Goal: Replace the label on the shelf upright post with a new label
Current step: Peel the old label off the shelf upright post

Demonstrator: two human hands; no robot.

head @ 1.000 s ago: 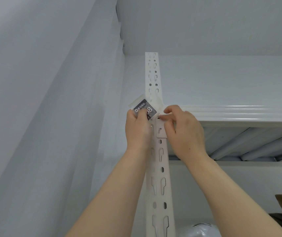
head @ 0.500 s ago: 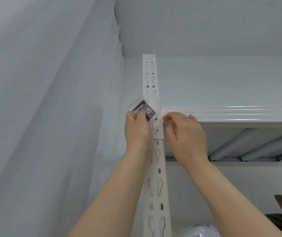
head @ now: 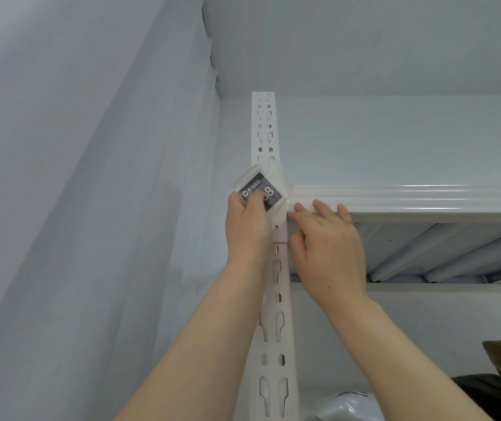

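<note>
1. At the upright post (head: 263, 132), level with the shelf, the thumb of the left hand (head: 247, 229) hides part of the label (head: 269, 192) print.
2. The label is dark, tilted and edged in clear tape (head: 247, 178). The left hand pinches it, and the right hand (head: 329, 253) touches the tape with straight fingers.

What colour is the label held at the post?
Dark grey label with white print, gripped by the left hand; head view.

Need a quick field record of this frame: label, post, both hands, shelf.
label: dark, digit 8 showing, tilted, at the junction of post and beam
tape: clear, wrinkled, around the label
post: white, slotted, upright
left hand: thumb on the label face, grips it
right hand: fingers straight, tips at the tape edge beside the post
shelf beam: white, runs right from the post
</note>
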